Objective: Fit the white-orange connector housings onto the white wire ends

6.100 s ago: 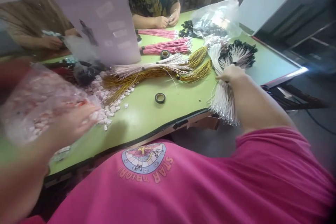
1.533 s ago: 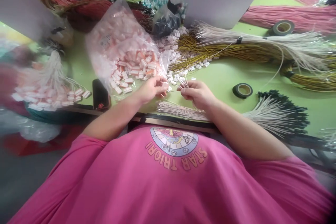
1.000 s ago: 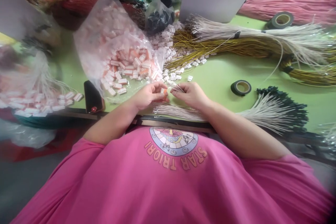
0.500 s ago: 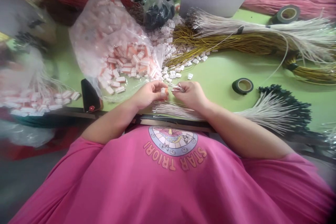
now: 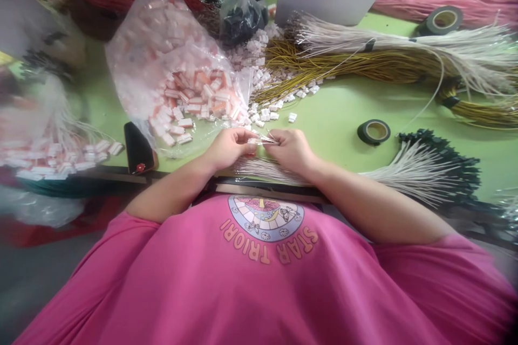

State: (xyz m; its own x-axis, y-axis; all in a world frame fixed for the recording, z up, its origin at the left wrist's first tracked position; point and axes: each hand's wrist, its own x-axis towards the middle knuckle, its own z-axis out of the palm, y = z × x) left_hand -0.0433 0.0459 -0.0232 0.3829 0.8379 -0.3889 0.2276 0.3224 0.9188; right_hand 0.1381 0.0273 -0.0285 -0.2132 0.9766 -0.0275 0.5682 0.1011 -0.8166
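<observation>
My left hand (image 5: 230, 148) pinches a small white-and-orange connector housing (image 5: 251, 146) between thumb and fingers. Close by on its right, my right hand (image 5: 292, 152) is closed on a few thin white wires (image 5: 265, 139), whose tips reach the housing. Whether any tip sits inside it cannot be made out. Under both hands lies a bundle of white wires (image 5: 271, 168) along the table's front edge; to the right its strands end in black connectors (image 5: 453, 167). Just beyond my left hand, a clear plastic bag (image 5: 170, 38) spills white-and-orange housings (image 5: 202, 97).
Small white connectors (image 5: 267, 110) lie scattered behind my hands. A roll of black tape (image 5: 374, 132) rests on the green table (image 5: 340, 110) at right. White wires (image 5: 404, 46) and yellow wires (image 5: 364, 67) stretch behind it. A black object (image 5: 138, 146) stands at left, near wired housings (image 5: 60, 153).
My right hand has shifted slightly left, bringing the wire tips up to the housing. The left hand has turned the housing a little, so less orange shows.
</observation>
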